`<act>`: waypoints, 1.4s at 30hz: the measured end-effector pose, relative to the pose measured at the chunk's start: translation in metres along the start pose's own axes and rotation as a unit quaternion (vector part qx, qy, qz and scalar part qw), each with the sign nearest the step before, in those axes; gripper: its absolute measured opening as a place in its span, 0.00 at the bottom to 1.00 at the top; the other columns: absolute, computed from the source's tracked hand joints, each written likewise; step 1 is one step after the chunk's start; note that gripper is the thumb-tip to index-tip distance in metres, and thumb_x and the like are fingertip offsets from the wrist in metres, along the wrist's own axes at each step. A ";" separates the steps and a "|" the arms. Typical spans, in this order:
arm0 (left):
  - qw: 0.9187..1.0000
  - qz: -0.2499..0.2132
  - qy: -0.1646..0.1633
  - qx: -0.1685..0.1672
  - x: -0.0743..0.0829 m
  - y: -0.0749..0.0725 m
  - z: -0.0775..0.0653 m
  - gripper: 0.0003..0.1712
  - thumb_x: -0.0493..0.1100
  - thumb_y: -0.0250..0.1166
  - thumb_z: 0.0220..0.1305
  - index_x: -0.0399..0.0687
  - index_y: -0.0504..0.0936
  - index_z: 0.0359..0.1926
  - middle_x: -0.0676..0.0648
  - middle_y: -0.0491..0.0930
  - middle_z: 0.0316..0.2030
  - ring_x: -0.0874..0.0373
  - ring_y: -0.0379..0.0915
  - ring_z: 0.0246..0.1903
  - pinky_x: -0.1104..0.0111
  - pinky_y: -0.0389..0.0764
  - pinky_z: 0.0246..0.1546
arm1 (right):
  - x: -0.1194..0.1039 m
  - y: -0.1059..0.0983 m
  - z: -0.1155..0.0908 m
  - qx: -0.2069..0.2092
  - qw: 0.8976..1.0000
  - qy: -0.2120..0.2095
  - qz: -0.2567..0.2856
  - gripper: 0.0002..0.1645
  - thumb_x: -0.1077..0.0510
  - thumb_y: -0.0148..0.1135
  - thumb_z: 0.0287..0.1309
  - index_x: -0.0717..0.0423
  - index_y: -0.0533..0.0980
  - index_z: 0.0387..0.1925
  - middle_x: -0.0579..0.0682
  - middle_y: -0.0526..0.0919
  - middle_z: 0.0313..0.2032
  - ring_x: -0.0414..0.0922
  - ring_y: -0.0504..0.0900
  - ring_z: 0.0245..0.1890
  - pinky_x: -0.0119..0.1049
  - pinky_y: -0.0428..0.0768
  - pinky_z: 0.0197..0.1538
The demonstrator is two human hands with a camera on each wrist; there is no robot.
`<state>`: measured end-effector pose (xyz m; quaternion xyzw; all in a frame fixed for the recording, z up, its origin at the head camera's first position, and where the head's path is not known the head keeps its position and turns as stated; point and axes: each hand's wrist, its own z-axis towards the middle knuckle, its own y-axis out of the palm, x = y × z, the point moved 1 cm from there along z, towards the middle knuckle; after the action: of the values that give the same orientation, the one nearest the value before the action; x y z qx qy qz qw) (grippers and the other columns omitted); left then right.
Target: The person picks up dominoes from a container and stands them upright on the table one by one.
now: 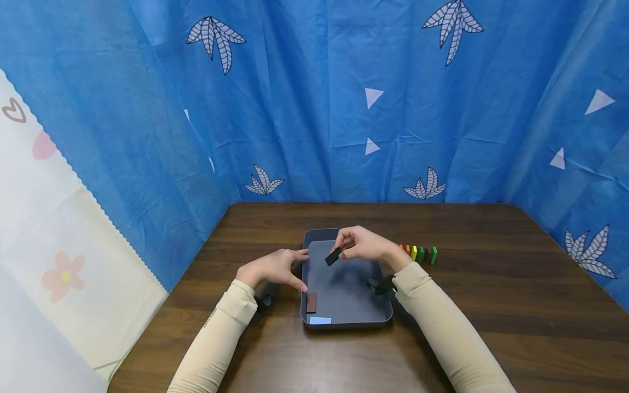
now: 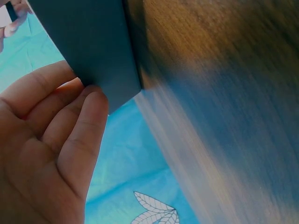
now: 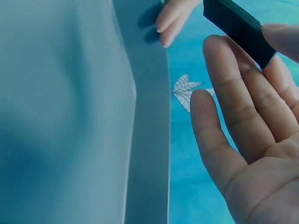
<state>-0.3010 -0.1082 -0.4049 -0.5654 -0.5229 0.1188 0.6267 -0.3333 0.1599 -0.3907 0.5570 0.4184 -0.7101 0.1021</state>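
Note:
A small black rectangular block [image 1: 332, 256] is pinched between the thumb and fingers of my right hand [image 1: 361, 243], tilted over the grey tray [image 1: 344, 284]. In the right wrist view, the block [image 3: 240, 32] slants between thumb and fingers, while the little finger stands apart. My left hand [image 1: 276, 267] is at the tray's left rim, thumb and fingers spread along it. The left wrist view has its fingers [image 2: 91, 116] touching the tray's outer wall [image 2: 98, 51]. Inside the tray's near left corner are a brown block [image 1: 312, 303] and a light blue block [image 1: 320, 320].
Right of the tray, several small blocks stand in a row, among them a yellow block [image 1: 414, 252] and a green block [image 1: 434, 255]; my right forearm partly covers the row. The brown wooden table [image 1: 491, 273] meets a blue curtain [image 1: 319, 109] behind.

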 end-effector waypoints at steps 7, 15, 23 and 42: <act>1.000 -0.001 0.006 0.004 -0.002 0.001 0.000 0.54 0.57 0.78 0.51 0.38 0.66 0.72 0.43 0.57 0.77 0.45 0.58 0.74 0.50 0.66 0.71 | -0.001 -0.011 -0.018 0.047 0.998 -0.025 0.025 0.09 0.68 0.62 0.63 0.65 0.77 0.44 0.61 0.87 0.44 0.64 0.82 0.45 0.37 0.82 0.47; 1.000 0.010 0.021 0.001 -0.005 0.003 0.002 0.53 0.57 0.77 0.52 0.36 0.66 0.72 0.42 0.58 0.77 0.46 0.59 0.74 0.52 0.68 0.70 | 0.002 -0.019 -0.042 0.114 0.992 -0.033 0.052 0.16 0.63 0.65 0.64 0.68 0.76 0.50 0.61 0.85 0.42 0.47 0.84 0.40 0.35 0.82 0.48; 1.000 0.006 0.024 -0.001 -0.003 0.003 0.001 0.53 0.56 0.77 0.53 0.36 0.65 0.72 0.41 0.57 0.77 0.45 0.59 0.74 0.51 0.69 0.69 | 0.006 -0.041 -0.062 0.167 0.983 -0.046 0.068 0.21 0.63 0.63 0.65 0.72 0.74 0.55 0.47 0.86 0.40 0.43 0.85 0.40 0.34 0.85 0.49; 1.000 0.012 0.020 -0.008 -0.004 -0.004 0.000 0.53 0.57 0.76 0.54 0.36 0.64 0.73 0.42 0.57 0.77 0.45 0.57 0.75 0.51 0.68 0.70 | 0.013 -0.090 -0.133 0.284 0.951 -0.091 0.086 0.11 0.69 0.61 0.65 0.68 0.78 0.48 0.39 0.88 0.37 0.35 0.86 0.38 0.23 0.82 0.48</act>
<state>-0.3043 -0.1123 -0.4037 -0.5790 -0.5048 0.1106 0.6306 -0.2990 0.3152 -0.3625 0.5303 0.1385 -0.8356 0.0378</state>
